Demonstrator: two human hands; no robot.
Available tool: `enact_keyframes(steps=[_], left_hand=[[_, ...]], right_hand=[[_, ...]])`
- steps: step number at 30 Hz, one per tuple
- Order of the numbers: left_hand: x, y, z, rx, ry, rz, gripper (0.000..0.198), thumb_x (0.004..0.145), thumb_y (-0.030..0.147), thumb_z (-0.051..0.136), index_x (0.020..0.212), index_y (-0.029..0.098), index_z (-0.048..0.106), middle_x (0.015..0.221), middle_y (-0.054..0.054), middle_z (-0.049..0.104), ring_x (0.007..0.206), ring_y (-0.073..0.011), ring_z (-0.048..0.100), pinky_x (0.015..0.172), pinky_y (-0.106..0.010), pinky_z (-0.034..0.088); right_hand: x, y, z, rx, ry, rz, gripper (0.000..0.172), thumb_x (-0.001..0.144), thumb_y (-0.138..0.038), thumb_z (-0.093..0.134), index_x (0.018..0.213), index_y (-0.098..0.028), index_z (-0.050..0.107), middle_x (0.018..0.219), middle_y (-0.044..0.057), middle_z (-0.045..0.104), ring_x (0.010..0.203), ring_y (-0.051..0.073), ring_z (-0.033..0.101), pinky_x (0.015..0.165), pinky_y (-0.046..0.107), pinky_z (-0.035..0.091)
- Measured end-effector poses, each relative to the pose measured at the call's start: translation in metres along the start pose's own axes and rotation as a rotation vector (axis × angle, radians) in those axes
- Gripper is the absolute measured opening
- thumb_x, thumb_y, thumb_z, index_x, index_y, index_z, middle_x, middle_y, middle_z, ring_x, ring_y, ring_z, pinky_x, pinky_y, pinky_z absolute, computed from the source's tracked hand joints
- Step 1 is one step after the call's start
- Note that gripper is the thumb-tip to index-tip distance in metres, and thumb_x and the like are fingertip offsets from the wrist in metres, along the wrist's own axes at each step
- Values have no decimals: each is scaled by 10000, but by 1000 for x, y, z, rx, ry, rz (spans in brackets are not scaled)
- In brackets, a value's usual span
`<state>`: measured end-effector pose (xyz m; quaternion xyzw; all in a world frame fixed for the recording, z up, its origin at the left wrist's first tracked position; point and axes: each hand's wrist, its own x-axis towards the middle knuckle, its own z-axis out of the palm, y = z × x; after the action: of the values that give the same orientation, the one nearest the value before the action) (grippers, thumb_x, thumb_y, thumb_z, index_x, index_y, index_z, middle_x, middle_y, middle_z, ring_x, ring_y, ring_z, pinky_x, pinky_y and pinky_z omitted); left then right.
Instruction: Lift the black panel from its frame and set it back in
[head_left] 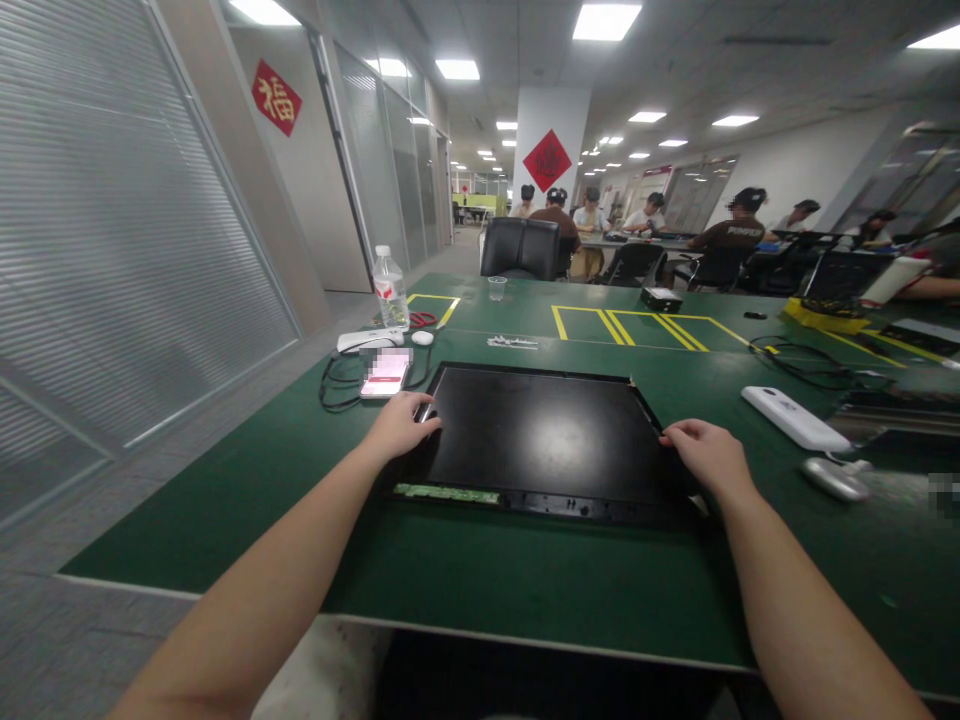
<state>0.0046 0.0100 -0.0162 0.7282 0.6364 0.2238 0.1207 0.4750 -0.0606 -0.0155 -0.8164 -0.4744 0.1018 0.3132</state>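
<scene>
A black display panel [547,430] lies flat on the green table, its glossy face upward. Along its near edge runs a green circuit board strip [446,493], on the left part. My left hand [401,425] grips the panel's left edge, thumb and forefinger over the border. On the opposite side, my right hand [705,455] pinches the right edge near its middle; the fingers underneath are partly hidden. A pale tab shows at the near right corner, close to my right wrist.
Left of the panel lie a lit phone [386,372], a white power bank [370,341], black cable, red-handled scissors [422,320] and a water bottle [390,290]. A white device [795,418] and a grey mouse-like object [835,478] lie right. Several people sit at tables behind.
</scene>
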Motion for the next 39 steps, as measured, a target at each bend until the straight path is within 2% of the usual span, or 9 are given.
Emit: enact_keyframes(steps=[3, 7, 14, 20, 25, 33, 39], left_hand=[[-1, 0, -4, 40, -14, -17, 496, 823, 360, 694, 1265, 135, 700, 1243, -174, 710, 1057, -310, 687, 926, -374, 518], [-2, -1, -10, 112, -35, -87, 493, 843, 369, 664, 1275, 133, 680, 1182, -166, 747, 1035, -312, 699, 857, -354, 514], [-1, -2, -16, 274, -124, -143, 323, 887, 477, 589, 929, 181, 709, 1011, -151, 753, 942, -319, 701, 684, -331, 450], [0, -7, -15, 321, -170, -109, 295, 905, 452, 541, 784, 208, 654, 885, -125, 702, 823, -291, 682, 623, -322, 411], [-1, -9, -15, 279, -121, -59, 174, 835, 310, 575, 688, 223, 610, 820, -100, 652, 738, -257, 652, 608, -313, 416], [-1, -4, -20, 132, -88, -9, 250, 769, 192, 617, 576, 247, 468, 614, -28, 567, 638, -227, 572, 574, -303, 350], [1, -2, -22, -45, 50, -70, 188, 758, 196, 577, 611, 245, 470, 638, -9, 580, 681, -210, 567, 619, -297, 385]], right_hand=[[1, 1, 1, 7, -1, 2, 209, 731, -373, 583, 731, -253, 754, 816, 52, 774, 820, 255, 666, 706, 354, 445], [1, 2, 2, 9, 16, -18, 211, 729, -382, 575, 717, -252, 742, 791, 56, 767, 805, 257, 665, 696, 357, 444], [0, 1, 2, 13, 7, -9, 206, 740, -375, 576, 732, -253, 742, 816, 54, 770, 833, 258, 674, 718, 360, 453], [0, 1, 2, 33, 16, -10, 216, 727, -380, 579, 735, -249, 750, 813, 58, 771, 823, 258, 672, 704, 356, 462], [0, 2, 2, 38, 19, -22, 215, 725, -376, 581, 731, -247, 754, 808, 58, 774, 816, 260, 674, 694, 356, 463], [2, 7, 4, 39, 30, -37, 202, 724, -374, 595, 737, -248, 753, 801, 57, 772, 792, 258, 674, 685, 357, 460], [3, 6, 3, 7, 35, -25, 229, 718, -397, 577, 728, -249, 752, 797, 57, 767, 796, 257, 662, 686, 349, 449]])
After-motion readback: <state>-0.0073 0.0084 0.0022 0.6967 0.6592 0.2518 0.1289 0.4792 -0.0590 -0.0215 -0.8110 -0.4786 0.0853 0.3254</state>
